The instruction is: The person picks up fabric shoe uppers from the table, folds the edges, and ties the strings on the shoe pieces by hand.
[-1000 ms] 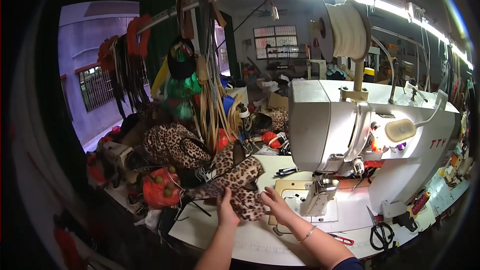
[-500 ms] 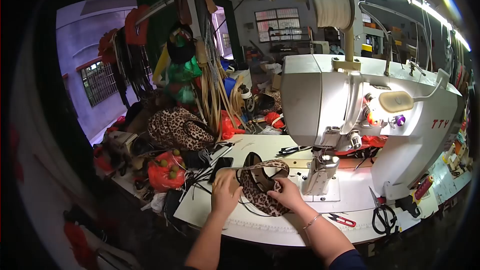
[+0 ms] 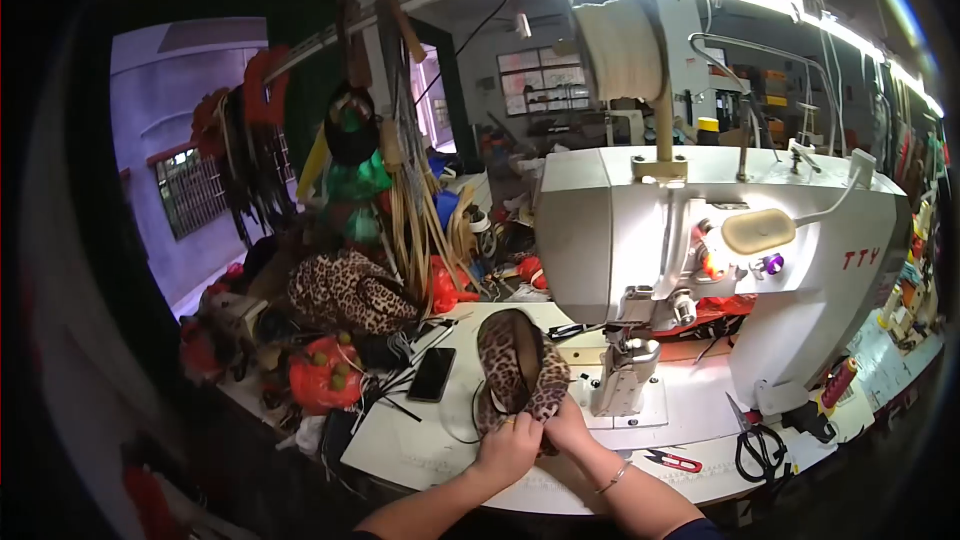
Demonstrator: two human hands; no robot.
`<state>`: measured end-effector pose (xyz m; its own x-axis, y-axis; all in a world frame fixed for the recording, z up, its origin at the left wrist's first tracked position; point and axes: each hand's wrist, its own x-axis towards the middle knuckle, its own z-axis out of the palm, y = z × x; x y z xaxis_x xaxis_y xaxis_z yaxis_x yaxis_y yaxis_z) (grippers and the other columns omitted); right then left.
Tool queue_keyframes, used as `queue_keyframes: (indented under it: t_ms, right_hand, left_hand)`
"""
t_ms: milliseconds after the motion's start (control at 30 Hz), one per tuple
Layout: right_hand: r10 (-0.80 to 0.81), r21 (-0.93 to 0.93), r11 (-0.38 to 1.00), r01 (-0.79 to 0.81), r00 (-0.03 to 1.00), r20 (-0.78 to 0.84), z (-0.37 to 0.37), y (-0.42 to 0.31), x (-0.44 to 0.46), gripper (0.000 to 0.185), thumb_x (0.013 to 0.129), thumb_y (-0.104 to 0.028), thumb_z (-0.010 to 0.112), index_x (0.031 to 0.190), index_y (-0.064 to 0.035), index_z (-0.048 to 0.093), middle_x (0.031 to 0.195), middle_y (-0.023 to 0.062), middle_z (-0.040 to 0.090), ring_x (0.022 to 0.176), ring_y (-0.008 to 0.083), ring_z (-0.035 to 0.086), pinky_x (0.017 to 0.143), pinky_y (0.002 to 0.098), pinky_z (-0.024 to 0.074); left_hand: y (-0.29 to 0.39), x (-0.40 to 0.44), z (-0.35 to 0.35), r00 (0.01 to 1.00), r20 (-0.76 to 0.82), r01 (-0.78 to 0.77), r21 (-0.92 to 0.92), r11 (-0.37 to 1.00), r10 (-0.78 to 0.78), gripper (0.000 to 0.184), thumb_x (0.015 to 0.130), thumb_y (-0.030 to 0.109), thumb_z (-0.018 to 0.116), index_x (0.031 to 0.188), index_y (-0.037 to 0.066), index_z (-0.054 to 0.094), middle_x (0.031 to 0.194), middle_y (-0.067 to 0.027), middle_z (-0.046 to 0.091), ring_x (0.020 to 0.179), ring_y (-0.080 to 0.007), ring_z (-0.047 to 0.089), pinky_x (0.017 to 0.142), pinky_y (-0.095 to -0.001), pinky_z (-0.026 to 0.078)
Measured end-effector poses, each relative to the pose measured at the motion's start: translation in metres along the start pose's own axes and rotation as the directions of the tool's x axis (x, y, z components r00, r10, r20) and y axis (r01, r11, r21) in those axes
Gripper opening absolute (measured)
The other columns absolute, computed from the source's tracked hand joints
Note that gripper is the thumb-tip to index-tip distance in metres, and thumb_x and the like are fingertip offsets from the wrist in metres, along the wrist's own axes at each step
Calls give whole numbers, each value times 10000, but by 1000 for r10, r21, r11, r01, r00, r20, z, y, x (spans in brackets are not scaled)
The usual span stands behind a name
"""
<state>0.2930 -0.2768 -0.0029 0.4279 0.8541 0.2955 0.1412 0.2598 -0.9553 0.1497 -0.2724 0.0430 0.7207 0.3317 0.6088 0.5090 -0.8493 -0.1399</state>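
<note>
A leopard-print shoe upper [image 3: 552, 372] with a dark inner lining stands on its edge over the white table, its opening facing me. At its lower edge, my left hand [image 3: 508, 450] pinches the material, fingers closed. My right hand [image 3: 568, 430] is closed on the same edge just beside it, and the two hands touch or nearly touch; the fingertips are partly hidden. A thin dark cord [image 3: 460, 428] curves out on the left of the upper. Just right of the upper is the post [image 3: 627, 380] of the sewing machine [image 3: 600, 210].
A black phone [image 3: 432, 374] lies left of the upper. Red thread snips [image 3: 675, 461] and black-handled scissors [image 3: 760, 452] lie to the right. Leopard-print material [image 3: 350, 292] and a red bag [image 3: 325, 375] crowd the left side. A thread cone [image 3: 840, 380] is at the far right.
My left hand has moved right and down from the upper's far left side to its near edge, beside my right hand. The upper has been tipped up, and the phone is now uncovered.
</note>
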Motion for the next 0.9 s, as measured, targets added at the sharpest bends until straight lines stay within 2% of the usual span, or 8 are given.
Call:
queue_keyframes:
  t_ms: [100,200,267,333,400,467,633,900]
  right_hand:
    - [96,-139,987,-77,987,129,-13,8,0,458,734,-113,679,1140,44,536,1028,221,643,934,320,636,835,376,494]
    - [187,-113,980,-163,950,250,-28,2,-17,490,739,-144,670,1154,65,513,1063,270,613,1016,370,598,895,401,470]
    - [55,-361,930,66,948,315,-39,-22,-38,538,750,-150,673,1200,81,488,1190,302,533,1107,435,518,971,423,424]
    - [-149,-729,652,209,978,147,-47,-39,-77,605,784,-132,686,1272,93,408,1241,279,488,1147,386,506,963,378,434]
    - [-43,-711,692,127,990,135,-61,-49,-101,622,766,-94,684,1293,85,408,1308,303,420,1192,456,443,1008,405,400]
    - [-307,-655,716,242,952,17,-67,-46,-127,579,776,-67,665,1291,63,434,1316,287,431,1189,439,459,1008,423,401]
    - [-318,-703,542,460,887,335,-63,-37,-147,389,784,-130,689,1157,-55,606,1277,143,540,1157,375,504,965,425,430]
    - [-282,-799,430,421,903,324,-51,-46,-150,385,793,-224,702,1132,-71,603,1276,95,540,1201,339,471,925,434,416]
  left_hand:
    - [-9,-17,7,983,-40,169,-201,965,-180,19,780,97,604,785,89,587,799,-78,539,693,-240,596,641,-365,501]
    - [4,-28,-8,982,-151,69,-293,954,-117,97,787,104,619,881,91,640,794,-59,550,715,-221,601,648,-354,498]
    - [18,-29,-22,980,-194,-7,-278,961,-48,163,755,106,674,918,98,673,791,-36,594,715,-232,615,637,-333,501]
    - [36,-42,-14,998,-40,26,-363,931,-44,181,760,109,675,942,101,673,788,-29,593,717,-222,614,654,-330,501]
    - [53,-55,-2,998,34,59,-408,911,-49,192,768,116,673,959,92,668,818,-43,599,782,-226,620,691,-329,507]
    - [67,-60,5,998,-62,-3,-446,895,-28,203,769,121,675,965,73,662,873,-72,613,868,-248,619,731,-330,518]
    - [73,-76,-7,1000,-30,-14,-614,789,-5,91,759,67,666,840,26,667,940,-107,664,950,-277,641,825,-344,527]
    - [-2,-78,-10,871,-124,335,-557,760,-475,148,813,95,670,941,23,650,960,-130,647,912,-292,609,761,-337,495]
